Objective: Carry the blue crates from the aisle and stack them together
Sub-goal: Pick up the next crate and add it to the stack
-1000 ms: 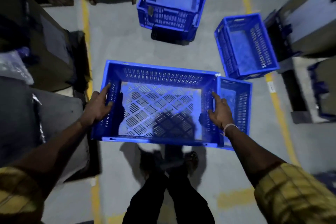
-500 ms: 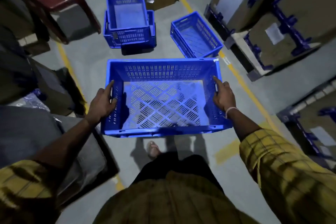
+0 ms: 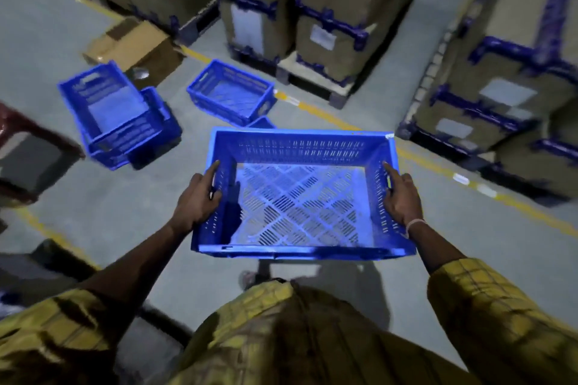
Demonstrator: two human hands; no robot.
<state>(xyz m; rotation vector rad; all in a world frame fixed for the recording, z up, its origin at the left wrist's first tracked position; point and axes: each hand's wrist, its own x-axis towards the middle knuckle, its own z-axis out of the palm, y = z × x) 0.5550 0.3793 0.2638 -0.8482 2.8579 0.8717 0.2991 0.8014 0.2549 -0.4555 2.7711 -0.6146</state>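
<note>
I hold an empty blue slatted crate (image 3: 300, 147) in the air at waist height, level, in the middle of the view. My left hand (image 3: 197, 201) grips its left wall and my right hand (image 3: 401, 197) grips its right wall. On the floor to the far left stands a stack of blue crates (image 3: 115, 117), the upper one sitting crooked on the lower. A single blue crate (image 3: 231, 91) lies on the floor just beyond the carried one. A corner of another blue crate (image 3: 262, 122) peeks out past the held crate's far rim.
Tall strapped cardboard boxes on pallets (image 3: 316, 25) line the far side and the right (image 3: 506, 72). An open cardboard box (image 3: 131, 44) lies behind the stack. A dark red chair (image 3: 28, 150) stands at left. Yellow floor lines (image 3: 438, 166) mark the aisle.
My view has swung to the right with the crate still held in both hands. The floor crates have shifted to the left of the view, and more boxed pallets show at right.
</note>
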